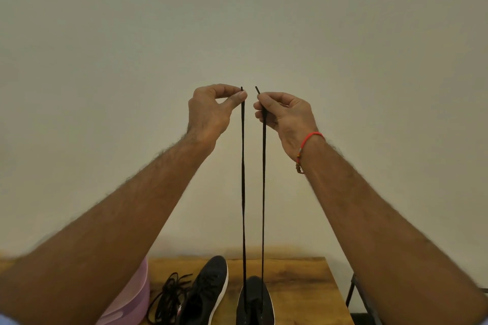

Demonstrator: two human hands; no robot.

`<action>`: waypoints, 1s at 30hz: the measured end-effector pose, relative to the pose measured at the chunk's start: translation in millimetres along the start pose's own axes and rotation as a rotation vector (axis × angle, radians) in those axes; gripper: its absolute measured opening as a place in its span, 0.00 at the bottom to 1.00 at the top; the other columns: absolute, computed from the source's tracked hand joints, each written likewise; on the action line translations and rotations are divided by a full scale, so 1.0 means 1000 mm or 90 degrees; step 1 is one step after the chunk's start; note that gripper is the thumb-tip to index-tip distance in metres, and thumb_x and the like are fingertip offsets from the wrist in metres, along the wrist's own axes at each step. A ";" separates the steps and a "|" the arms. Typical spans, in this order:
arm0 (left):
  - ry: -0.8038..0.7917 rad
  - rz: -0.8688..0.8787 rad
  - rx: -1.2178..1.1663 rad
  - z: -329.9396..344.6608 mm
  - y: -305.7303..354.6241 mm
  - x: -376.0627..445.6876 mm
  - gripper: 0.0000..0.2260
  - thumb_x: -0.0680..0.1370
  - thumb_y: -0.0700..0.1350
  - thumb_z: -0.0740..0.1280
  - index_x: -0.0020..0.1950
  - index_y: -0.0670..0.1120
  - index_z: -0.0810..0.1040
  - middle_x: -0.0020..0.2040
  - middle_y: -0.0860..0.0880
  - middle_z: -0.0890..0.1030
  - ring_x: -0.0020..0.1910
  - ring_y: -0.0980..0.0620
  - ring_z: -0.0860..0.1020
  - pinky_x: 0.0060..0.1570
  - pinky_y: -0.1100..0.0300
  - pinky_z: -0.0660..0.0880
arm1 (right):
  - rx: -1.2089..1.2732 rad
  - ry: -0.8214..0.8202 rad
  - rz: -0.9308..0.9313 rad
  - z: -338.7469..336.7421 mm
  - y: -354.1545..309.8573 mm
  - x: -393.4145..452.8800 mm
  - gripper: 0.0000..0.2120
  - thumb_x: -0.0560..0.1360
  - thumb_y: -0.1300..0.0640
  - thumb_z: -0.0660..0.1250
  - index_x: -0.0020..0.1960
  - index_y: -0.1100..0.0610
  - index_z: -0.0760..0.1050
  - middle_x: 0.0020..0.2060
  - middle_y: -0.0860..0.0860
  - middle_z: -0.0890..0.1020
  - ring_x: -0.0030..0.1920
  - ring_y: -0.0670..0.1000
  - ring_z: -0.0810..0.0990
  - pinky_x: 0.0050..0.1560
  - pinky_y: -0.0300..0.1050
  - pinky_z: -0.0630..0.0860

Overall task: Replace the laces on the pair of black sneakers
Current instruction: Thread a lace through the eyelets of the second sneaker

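Two black sneakers stand on a wooden table [303,285] at the bottom of the view. One sneaker [208,293] lies angled to the left; the other sneaker [254,303] points away from me. A black lace [243,179] rises from the right sneaker in two taut strands. My left hand [211,111] pinches the tip of the left strand between thumb and forefinger. My right hand [284,116] pinches the tip of the right strand. Both hands are raised high, close together, against the wall.
A loose tangle of black laces [169,295] lies left of the sneakers. A pink round container [132,298] stands at the table's left, partly behind my forearm. A dark metal chair frame [356,295] is beside the table's right edge.
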State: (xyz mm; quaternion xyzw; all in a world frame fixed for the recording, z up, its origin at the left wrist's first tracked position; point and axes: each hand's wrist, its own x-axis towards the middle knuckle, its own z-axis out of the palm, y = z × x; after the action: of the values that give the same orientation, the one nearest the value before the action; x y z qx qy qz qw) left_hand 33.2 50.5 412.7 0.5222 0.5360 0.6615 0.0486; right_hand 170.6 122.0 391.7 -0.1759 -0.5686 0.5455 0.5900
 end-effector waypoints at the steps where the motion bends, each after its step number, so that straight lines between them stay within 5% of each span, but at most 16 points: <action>1: -0.003 -0.002 0.002 0.001 0.000 0.002 0.03 0.76 0.51 0.76 0.48 0.55 0.84 0.51 0.61 0.82 0.58 0.55 0.80 0.59 0.57 0.77 | -0.038 0.002 -0.008 0.002 -0.002 0.000 0.09 0.76 0.59 0.72 0.55 0.62 0.82 0.44 0.54 0.86 0.45 0.55 0.85 0.54 0.47 0.80; 4: -0.011 -0.007 0.025 0.001 0.000 0.008 0.03 0.75 0.52 0.76 0.46 0.58 0.83 0.67 0.56 0.78 0.68 0.53 0.75 0.68 0.47 0.72 | -0.109 0.020 -0.023 0.011 -0.004 -0.001 0.06 0.75 0.54 0.73 0.51 0.55 0.83 0.49 0.49 0.86 0.52 0.49 0.83 0.53 0.42 0.75; 6: -0.016 -0.004 0.062 0.000 0.001 0.010 0.04 0.73 0.55 0.77 0.46 0.59 0.84 0.75 0.55 0.72 0.74 0.52 0.69 0.72 0.40 0.66 | -0.119 0.026 -0.027 0.016 -0.003 0.000 0.04 0.74 0.53 0.74 0.48 0.52 0.83 0.51 0.47 0.85 0.55 0.44 0.81 0.62 0.46 0.73; 10: -0.006 0.020 0.130 -0.001 0.004 0.012 0.03 0.74 0.56 0.76 0.45 0.61 0.83 0.80 0.52 0.63 0.82 0.50 0.53 0.77 0.36 0.51 | -0.126 0.042 -0.038 0.019 -0.003 -0.001 0.04 0.73 0.52 0.75 0.47 0.50 0.84 0.66 0.44 0.77 0.69 0.45 0.72 0.71 0.49 0.64; 14: 0.007 0.037 0.210 -0.002 0.005 0.015 0.08 0.76 0.57 0.73 0.53 0.57 0.85 0.82 0.51 0.59 0.82 0.47 0.43 0.76 0.35 0.34 | -0.143 0.054 -0.070 0.019 -0.002 -0.001 0.04 0.73 0.51 0.75 0.48 0.48 0.85 0.76 0.44 0.66 0.78 0.47 0.59 0.76 0.54 0.57; 18: 0.002 0.067 0.272 -0.001 0.003 0.018 0.12 0.76 0.58 0.72 0.56 0.56 0.85 0.82 0.50 0.58 0.82 0.45 0.42 0.74 0.35 0.32 | -0.177 0.063 -0.095 0.021 0.001 0.004 0.04 0.72 0.49 0.76 0.47 0.45 0.85 0.77 0.43 0.64 0.80 0.48 0.53 0.77 0.61 0.55; 27: 0.004 0.085 0.291 -0.002 0.003 0.021 0.11 0.77 0.57 0.72 0.56 0.56 0.85 0.82 0.52 0.59 0.82 0.43 0.43 0.74 0.33 0.34 | -0.187 0.056 -0.107 0.019 0.003 0.009 0.05 0.73 0.49 0.76 0.48 0.46 0.85 0.77 0.42 0.63 0.80 0.48 0.51 0.78 0.61 0.52; 30: 0.003 0.083 0.256 -0.001 -0.002 0.024 0.07 0.77 0.56 0.73 0.53 0.58 0.84 0.79 0.53 0.67 0.82 0.44 0.52 0.77 0.34 0.43 | -0.172 0.055 -0.102 0.018 0.006 0.013 0.03 0.73 0.50 0.75 0.47 0.46 0.85 0.77 0.44 0.65 0.79 0.48 0.56 0.77 0.58 0.55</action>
State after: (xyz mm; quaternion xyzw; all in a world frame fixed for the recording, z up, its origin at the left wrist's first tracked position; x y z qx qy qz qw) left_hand 21.0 65.2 426.8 0.5535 0.6222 0.5444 -0.1006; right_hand 149.6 127.4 397.9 -0.2310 -0.6231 0.4070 0.6267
